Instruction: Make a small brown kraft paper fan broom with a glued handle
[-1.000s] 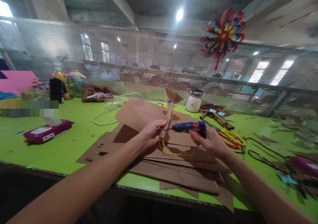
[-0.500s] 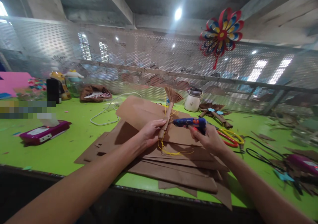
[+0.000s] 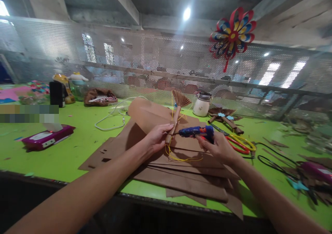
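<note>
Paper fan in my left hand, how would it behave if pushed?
The paper fan would probably crease easily, since its pleats look thin. Its handle seems stiffer, looking rolled into a tube. Both look papery, so likely light.

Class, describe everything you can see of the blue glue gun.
The glue gun has a dark blue, plastic-looking body with orange-red parts and a thin nozzle. The right hand grips its rear end, holding it roughly level above the brown sheets. The nozzle points toward the brown rolled tube in the left hand; whether its tip touches the tube is too small to tell.
</note>
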Demonstrator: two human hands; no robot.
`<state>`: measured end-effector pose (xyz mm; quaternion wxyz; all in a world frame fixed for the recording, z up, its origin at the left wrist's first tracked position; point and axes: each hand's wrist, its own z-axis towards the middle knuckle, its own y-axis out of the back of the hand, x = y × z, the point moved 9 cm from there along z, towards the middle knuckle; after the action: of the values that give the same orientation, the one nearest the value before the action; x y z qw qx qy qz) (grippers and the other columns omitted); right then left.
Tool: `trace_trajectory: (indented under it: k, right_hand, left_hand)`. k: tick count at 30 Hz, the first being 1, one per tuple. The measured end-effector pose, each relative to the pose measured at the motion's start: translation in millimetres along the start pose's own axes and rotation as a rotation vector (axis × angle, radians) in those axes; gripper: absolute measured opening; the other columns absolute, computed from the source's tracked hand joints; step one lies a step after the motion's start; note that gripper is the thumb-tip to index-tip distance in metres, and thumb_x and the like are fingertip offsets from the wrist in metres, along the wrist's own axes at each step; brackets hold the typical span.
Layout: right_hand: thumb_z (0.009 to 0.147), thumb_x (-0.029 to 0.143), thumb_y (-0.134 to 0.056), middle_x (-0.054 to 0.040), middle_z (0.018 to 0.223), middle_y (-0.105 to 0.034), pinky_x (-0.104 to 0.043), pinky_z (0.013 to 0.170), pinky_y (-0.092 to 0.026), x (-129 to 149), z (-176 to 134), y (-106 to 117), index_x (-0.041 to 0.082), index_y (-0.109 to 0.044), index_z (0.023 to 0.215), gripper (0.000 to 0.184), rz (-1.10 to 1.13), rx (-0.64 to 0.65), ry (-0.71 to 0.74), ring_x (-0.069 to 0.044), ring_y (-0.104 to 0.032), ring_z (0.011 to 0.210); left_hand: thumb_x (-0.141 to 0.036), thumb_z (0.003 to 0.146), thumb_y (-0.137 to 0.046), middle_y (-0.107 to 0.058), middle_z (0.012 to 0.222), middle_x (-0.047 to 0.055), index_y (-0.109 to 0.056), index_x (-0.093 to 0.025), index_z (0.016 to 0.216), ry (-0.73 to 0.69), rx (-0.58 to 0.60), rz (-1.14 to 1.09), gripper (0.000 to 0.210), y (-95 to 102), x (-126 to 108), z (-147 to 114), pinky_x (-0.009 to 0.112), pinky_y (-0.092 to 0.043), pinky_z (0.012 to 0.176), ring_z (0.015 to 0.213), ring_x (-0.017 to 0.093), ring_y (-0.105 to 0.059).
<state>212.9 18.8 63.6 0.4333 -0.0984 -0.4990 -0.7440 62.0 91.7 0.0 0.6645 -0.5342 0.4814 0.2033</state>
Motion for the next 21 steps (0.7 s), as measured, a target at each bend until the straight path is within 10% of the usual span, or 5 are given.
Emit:
trace_trajectory:
  k: [21]
  right_hand:
    - [0.086,0.044,-0.048,0.0005,0.056,-0.049,-0.025,0.049,-0.035,-3.0,-1.2,-4.0,0.016,-0.052,0.071,0.032,0.008,0.014,-0.018,-0.012,-0.045,0.052]
  left_hand:
    - [-0.012,0.081,-0.055,-0.06,0.076,0.006,-0.064,-0.008,0.089,-0.029,0.013,0.006,0.013,-2.2,-1.5,0.1,0.02,-0.044,0.054,0.059,0.009,-0.053]
